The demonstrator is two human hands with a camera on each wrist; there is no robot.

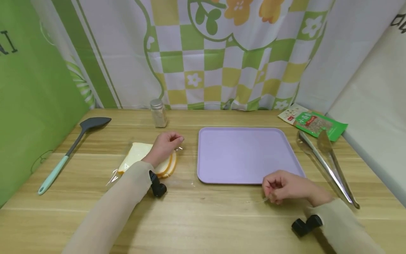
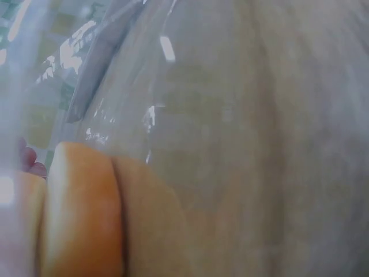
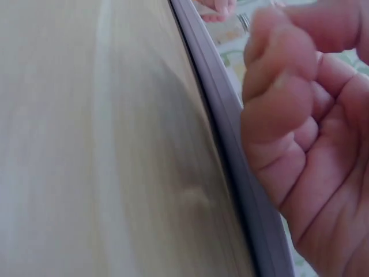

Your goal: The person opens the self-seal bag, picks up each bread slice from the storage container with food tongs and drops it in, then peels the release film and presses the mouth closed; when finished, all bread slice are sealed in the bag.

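Sliced white bread (image 1: 136,154) lies in a clear plastic bag (image 1: 114,176) on the left of the table. My left hand (image 1: 165,146) reaches over the bread, thumb and fingers pinching the bag at its right end. In the left wrist view, the orange-brown crust (image 2: 86,208) stands close behind the shiny film. My right hand (image 1: 287,187) is at the near right corner of the lilac tray (image 1: 244,155), its fingers curled in toward the thumb. A thin pale strip (image 1: 265,199) sticks out from its fingertips; in the right wrist view the strip does not show.
A glass shaker (image 1: 159,114) with a metal lid stands behind the bread. At the far left lies a spatula (image 1: 74,144) with a mint handle. Metal tongs (image 1: 330,169) lie right of the tray, below a green and white food packet (image 1: 314,121). Curtains border the table's back.
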